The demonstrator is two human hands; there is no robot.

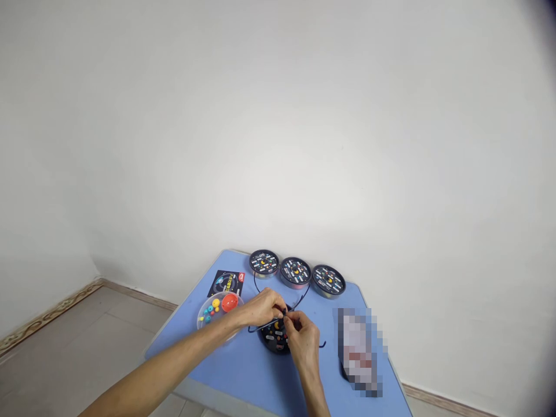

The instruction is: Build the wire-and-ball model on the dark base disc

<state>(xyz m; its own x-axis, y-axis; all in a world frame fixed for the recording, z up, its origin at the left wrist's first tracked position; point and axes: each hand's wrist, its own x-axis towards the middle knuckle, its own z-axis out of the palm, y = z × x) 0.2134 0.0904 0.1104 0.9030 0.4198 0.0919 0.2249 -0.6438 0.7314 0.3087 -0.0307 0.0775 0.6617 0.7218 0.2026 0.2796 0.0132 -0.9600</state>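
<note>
Both my hands work close together over a round black base [271, 343] printed with small planets and labels. Thin black bent rods [260, 329] fan out from the point where my fingers meet. My left hand [264, 307] comes in from the left with its fingers pinched at the rods' inner ends. From the front right, my right hand [303, 335] pinches the same spot, thumb and forefinger touching a small black part there. The fingers hide the exact joint. Part of the base lies hidden beneath my right hand.
Three similar round discs [296, 272] line the table's back edge. At left are a printed card [227, 283] and a clear plastic bowl [200, 325] holding a red half-ball and several coloured balls. A pixelated object [358, 353] lies right on the blue table [243, 370]. A white wall stands behind.
</note>
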